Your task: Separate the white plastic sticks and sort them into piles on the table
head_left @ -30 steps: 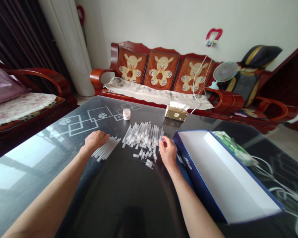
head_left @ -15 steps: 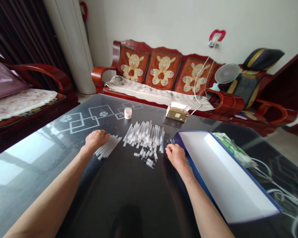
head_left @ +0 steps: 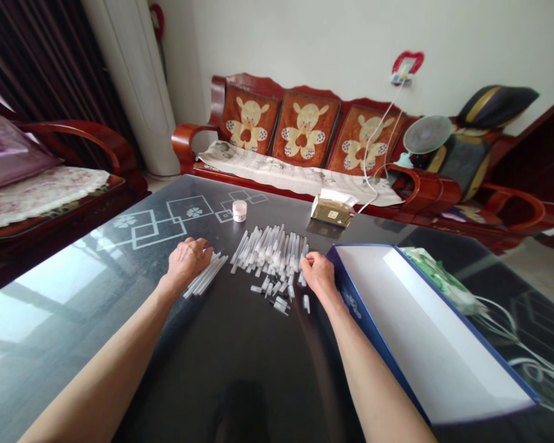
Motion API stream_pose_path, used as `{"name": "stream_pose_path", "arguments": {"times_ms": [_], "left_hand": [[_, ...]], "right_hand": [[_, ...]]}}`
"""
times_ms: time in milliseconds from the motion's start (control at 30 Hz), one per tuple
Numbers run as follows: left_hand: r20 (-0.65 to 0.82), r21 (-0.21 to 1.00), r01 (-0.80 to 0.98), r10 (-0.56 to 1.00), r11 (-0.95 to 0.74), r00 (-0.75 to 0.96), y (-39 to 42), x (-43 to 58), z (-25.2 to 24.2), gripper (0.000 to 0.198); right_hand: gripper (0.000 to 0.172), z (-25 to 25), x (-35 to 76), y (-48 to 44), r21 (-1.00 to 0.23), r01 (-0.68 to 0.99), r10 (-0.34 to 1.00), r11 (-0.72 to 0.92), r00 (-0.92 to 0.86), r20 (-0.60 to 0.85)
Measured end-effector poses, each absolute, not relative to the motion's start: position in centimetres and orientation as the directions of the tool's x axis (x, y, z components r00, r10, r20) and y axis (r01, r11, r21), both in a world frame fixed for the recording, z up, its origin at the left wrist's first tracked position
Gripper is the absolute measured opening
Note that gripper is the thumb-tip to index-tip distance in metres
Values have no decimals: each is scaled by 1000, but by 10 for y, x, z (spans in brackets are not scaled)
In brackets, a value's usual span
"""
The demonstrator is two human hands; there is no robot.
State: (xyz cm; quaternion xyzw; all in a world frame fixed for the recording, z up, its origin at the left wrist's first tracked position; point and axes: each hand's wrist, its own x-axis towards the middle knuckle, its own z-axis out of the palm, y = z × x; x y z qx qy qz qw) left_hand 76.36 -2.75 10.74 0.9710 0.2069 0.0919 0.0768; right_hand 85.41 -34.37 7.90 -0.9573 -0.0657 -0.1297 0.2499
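My left hand (head_left: 188,261) hovers over a slanted row of thin translucent white tubes (head_left: 207,277), its fingers apart and curved above their upper ends. My right hand (head_left: 318,272) is at the right edge of a bigger heap of similar tubes (head_left: 270,246). Its thumb and fingers are pinched together beside the outermost tubes; what lies between the fingertips is hidden. Below the heap are scattered several short, clear cap-like pieces (head_left: 281,301) with dark bits. A small group of the same pieces (head_left: 306,303) lies apart, just below my right hand.
A long blue box (head_left: 443,332) with a white inside stands right of my right arm. Beyond it are a green-and-white packet (head_left: 436,277) and white cables (head_left: 503,323). A small white jar (head_left: 239,211) and a tissue box (head_left: 332,209) stand behind the heap on the dark table (head_left: 277,369).
My right hand has moved up and left to the heap's edge, and small cap-like pieces now lie below it. My left hand has shifted slightly right over the row, its fingers more spread.
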Motion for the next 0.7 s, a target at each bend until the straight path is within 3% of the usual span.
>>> {"name": "stream_pose_path", "arguments": {"times_ms": [167, 400, 567, 700], "left_hand": [[200, 178, 280, 313, -943, 928, -55, 762, 109, 36], [285, 229, 41, 107, -973, 952, -104, 767, 103, 29], [311, 381, -96, 29, -919, 950, -132, 778, 106, 27], [268, 657, -79, 135, -750, 954, -144, 793, 104, 29]], "right_hand": [[30, 77, 867, -333, -452, 88, -5, -888, 980, 200], [24, 86, 867, -335, -531, 9, -82, -847, 986, 146], [30, 87, 850, -338, -715, 92, -116, -693, 964, 238], [38, 85, 824, -323, -909, 152, -25, -388, 984, 176]]}}
